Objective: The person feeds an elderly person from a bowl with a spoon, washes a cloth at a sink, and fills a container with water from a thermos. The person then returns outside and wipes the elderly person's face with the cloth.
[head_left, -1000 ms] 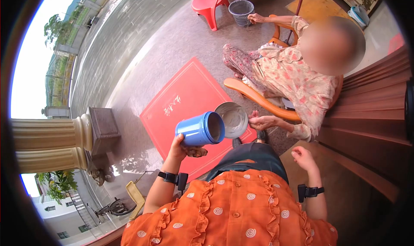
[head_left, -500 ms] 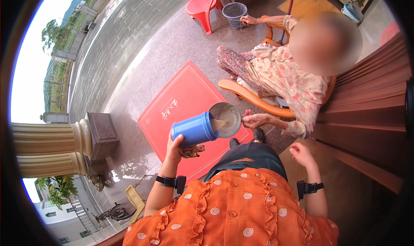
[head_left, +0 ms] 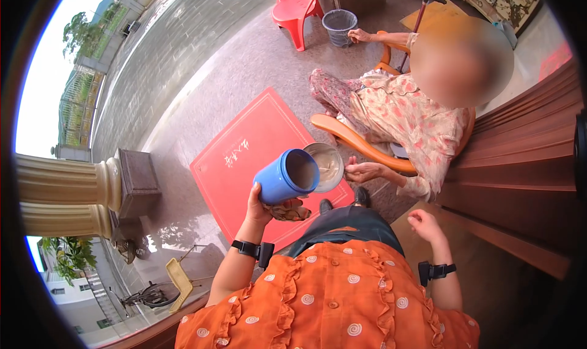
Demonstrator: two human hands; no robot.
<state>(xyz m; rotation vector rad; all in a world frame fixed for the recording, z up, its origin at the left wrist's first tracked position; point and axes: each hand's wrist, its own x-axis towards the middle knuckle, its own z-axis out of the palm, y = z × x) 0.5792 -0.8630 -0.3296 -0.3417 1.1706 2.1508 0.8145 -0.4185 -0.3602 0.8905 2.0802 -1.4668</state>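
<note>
Grasping the blue canister above the red mat, our left grip has turned its mouth upward. The stream into the metal bowl beside it has ceased, so pouring seems paused. Right of the mat, our right grip hangs released.

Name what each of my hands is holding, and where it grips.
The left hand holds the blue container by its side, near the base; the right hand holds nothing visible.

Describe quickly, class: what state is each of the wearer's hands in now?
Left hand: closed around the blue container.
Right hand: half-open, loosely curled, nothing visible in it.
</note>
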